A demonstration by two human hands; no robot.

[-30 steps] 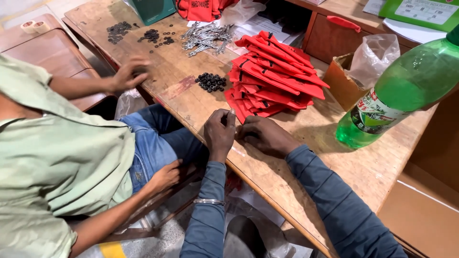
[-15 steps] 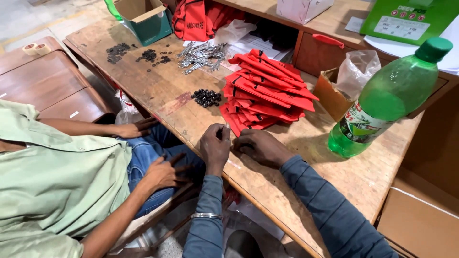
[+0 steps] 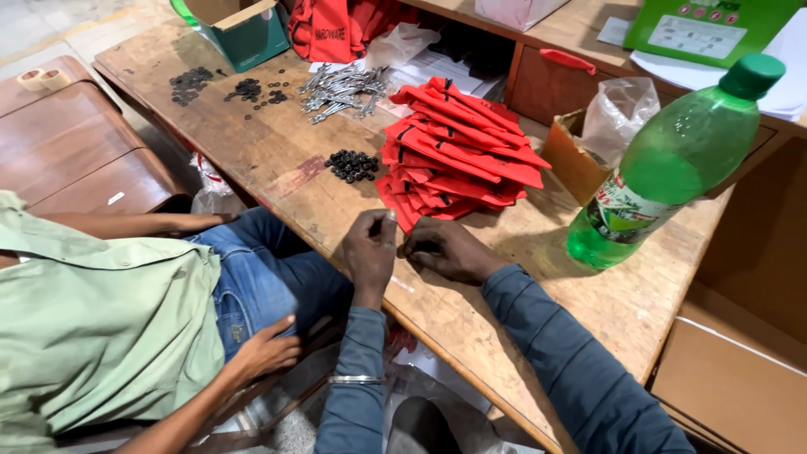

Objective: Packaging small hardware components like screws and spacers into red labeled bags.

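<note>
My left hand (image 3: 370,252) and my right hand (image 3: 445,250) rest together on the wooden table (image 3: 521,303) near its front edge, fingertips meeting. The left fingers pinch a thin small metal piece (image 3: 390,217); the right fingers curl around something small and dark that I cannot make out. Just beyond my hands lies a stack of flat red pouches (image 3: 458,155). A small heap of black round parts (image 3: 352,165) sits left of the stack.
A person in a green shirt and jeans (image 3: 109,311) sits at my left, one hand (image 3: 261,351) on the thigh. A green plastic bottle (image 3: 672,168) stands at the right. Metal keys (image 3: 340,88), scattered black washers (image 3: 218,87), a teal box (image 3: 252,34) and a cardboard box with a bag (image 3: 588,143) lie farther back.
The neighbouring person's arm has left the table and drawn back to the lap. My hands stay together in the same spot; the view has shifted slightly.
</note>
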